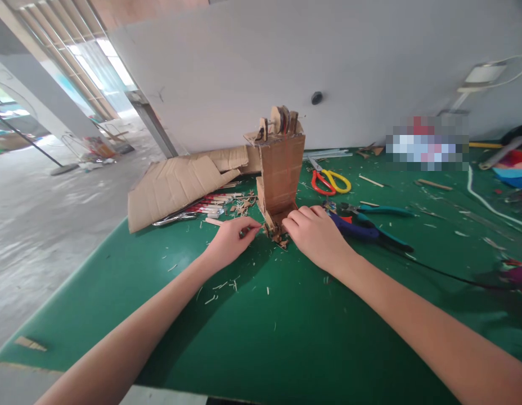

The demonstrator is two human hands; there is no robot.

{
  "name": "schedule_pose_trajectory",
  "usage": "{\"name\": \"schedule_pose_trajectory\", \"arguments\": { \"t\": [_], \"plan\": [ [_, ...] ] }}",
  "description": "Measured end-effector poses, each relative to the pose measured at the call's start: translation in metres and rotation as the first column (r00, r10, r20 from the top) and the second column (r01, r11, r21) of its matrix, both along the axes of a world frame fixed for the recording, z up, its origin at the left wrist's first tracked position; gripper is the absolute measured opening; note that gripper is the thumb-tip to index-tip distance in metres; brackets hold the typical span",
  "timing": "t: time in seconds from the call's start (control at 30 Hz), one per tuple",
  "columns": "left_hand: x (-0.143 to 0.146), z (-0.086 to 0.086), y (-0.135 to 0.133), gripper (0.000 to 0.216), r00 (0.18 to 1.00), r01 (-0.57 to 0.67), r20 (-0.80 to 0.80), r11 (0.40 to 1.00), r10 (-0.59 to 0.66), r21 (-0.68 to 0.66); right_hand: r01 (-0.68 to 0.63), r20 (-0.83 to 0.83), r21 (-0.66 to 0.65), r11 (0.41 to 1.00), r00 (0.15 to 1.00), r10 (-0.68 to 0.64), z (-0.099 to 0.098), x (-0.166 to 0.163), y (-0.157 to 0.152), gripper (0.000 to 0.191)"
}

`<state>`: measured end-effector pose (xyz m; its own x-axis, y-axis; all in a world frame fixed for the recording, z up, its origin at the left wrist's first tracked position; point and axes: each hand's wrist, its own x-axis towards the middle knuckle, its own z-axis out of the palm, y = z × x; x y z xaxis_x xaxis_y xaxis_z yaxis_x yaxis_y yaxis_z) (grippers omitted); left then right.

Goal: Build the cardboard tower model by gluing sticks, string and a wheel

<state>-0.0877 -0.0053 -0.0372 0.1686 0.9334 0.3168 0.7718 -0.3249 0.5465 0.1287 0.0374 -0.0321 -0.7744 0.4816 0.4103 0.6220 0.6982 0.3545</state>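
Note:
A tall cardboard model stands upright on the green table, with cardboard discs mounted on its top. Its low base carries small cardboard pieces at the front. My left hand is at the base's left front corner, thumb and forefinger pinched together; whatever is between them is too small to make out. On the other side, my right hand has its fingers curled over the base's right front edge, gripping it. The fingertips of this hand are partly hidden behind its knuckles.
Scissors with red and yellow handles lie behind my right hand. Teal-handled pliers and a dark blue tool with a black cord lie to the right. Cardboard sheets and wooden sticks are at left. Scraps dot the green table.

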Motion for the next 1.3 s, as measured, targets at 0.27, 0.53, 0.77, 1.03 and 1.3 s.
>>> {"name": "schedule_pose_trajectory", "arguments": {
  "t": [0.27,0.53,0.77,1.03,1.3],
  "plan": [
    [-0.0019,-0.0002,-0.0012,0.017,1.0,0.003,-0.023,1.0,-0.003,0.003,0.008,-0.027,-0.015,1.0,1.0,-0.009,0.0015,-0.0035,-0.0038,0.019],
    [-0.0027,-0.0011,-0.0012,0.017,1.0,-0.011,-0.023,1.0,0.011,-0.001,0.006,-0.038,-0.023,1.0,0.999,-0.006,0.0007,-0.005,-0.0038,0.019],
    [-0.0033,-0.0012,-0.0017,0.017,1.0,-0.004,-0.02,1.0,0.004,-0.005,0.008,-0.043,-0.031,0.999,0.999,-0.01,0.0,-0.0054,-0.0045,0.019],
    [-0.0044,-0.0025,-0.0015,0.018,1.0,-0.005,-0.021,1.0,0.005,-0.01,0.047,-0.065,-0.045,0.998,0.997,-0.05,-0.0033,-0.0052,-0.0054,0.022],
    [-0.0023,0.0005,-0.0054,0.019,0.998,-0.009,-0.054,1.0,0.009,0.003,0.043,-0.053,-0.126,0.991,0.997,-0.05,-0.0026,-0.0071,-0.003,0.019]
  ]
}}
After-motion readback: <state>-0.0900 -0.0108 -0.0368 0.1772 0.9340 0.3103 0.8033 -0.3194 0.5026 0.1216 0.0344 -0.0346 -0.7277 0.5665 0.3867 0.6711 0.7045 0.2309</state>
